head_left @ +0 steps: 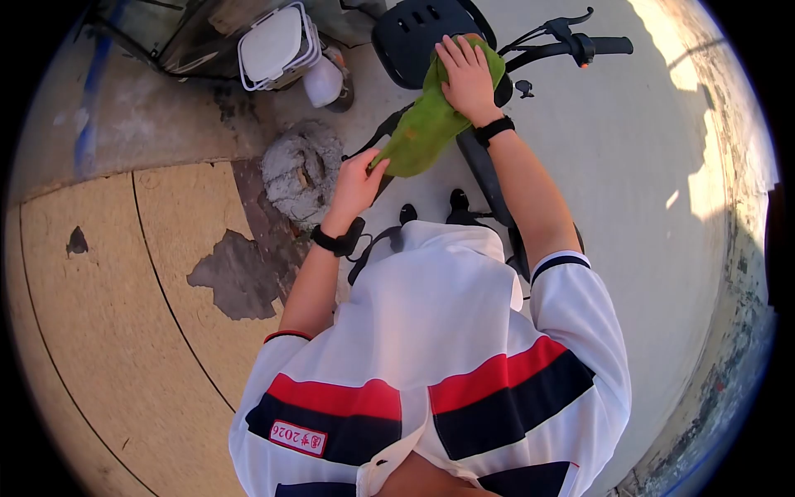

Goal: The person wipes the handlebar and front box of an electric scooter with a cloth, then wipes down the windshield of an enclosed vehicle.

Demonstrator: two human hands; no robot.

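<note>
A green cloth [426, 132] is draped across the middle of a bike's handlebar area, by the black front basket. My left hand [359, 184] pinches its lower left corner between thumb and fingers. On the cloth's upper end, my right hand [468, 79] lies flat with fingers stretched out. Beside that hand is the black basket [406, 45]. The right handlebar grip [611, 45], with its brake lever, sticks out to the right. The left side of the handlebar is mostly covered by the cloth and my left hand.
A white-lidded bucket [277, 41] and a white container [323, 83] stand at the upper left. Below them sits a grey, rough round object [302, 170]. Worn wooden boards [99, 273] lie at the left. A rough wall [729, 273] runs along the right.
</note>
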